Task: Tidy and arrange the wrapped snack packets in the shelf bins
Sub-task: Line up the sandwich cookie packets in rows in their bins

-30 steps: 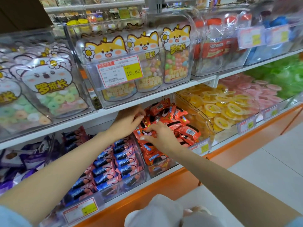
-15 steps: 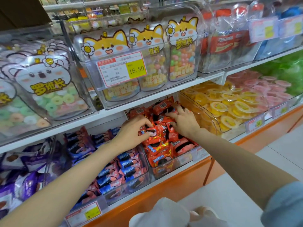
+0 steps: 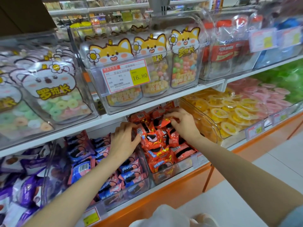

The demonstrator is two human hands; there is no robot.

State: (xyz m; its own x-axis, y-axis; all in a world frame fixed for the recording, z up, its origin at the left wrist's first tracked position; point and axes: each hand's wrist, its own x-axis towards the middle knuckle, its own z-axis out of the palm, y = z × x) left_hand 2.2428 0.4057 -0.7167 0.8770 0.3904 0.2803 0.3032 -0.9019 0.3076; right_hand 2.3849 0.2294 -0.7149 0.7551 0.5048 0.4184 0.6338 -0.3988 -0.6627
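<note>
A clear shelf bin (image 3: 178, 169) on the lower shelf is heaped with red wrapped snack packets (image 3: 157, 145). My left hand (image 3: 123, 138) reaches in at the bin's left side, fingers curled over a red packet at its edge. My right hand (image 3: 183, 122) lies on the back of the heap and pinches a shiny red packet (image 3: 165, 121) between thumb and fingers. To the left, a second bin holds blue and pink wrapped packets (image 3: 114, 171), partly hidden under my left forearm.
Purple packets (image 3: 24, 181) fill the bin at far left. Yellow jelly cups (image 3: 229, 110) and pink ones (image 3: 268, 95) lie in bins to the right. Clear candy tubs with a 16.80 price tag (image 3: 125, 76) stand on the shelf above, close over my hands. An orange shelf base (image 3: 172, 192) runs below.
My right hand has moved from the front of the red heap to its back, and now lifts a shiny packet there. My left hand came down to the bin's left edge.
</note>
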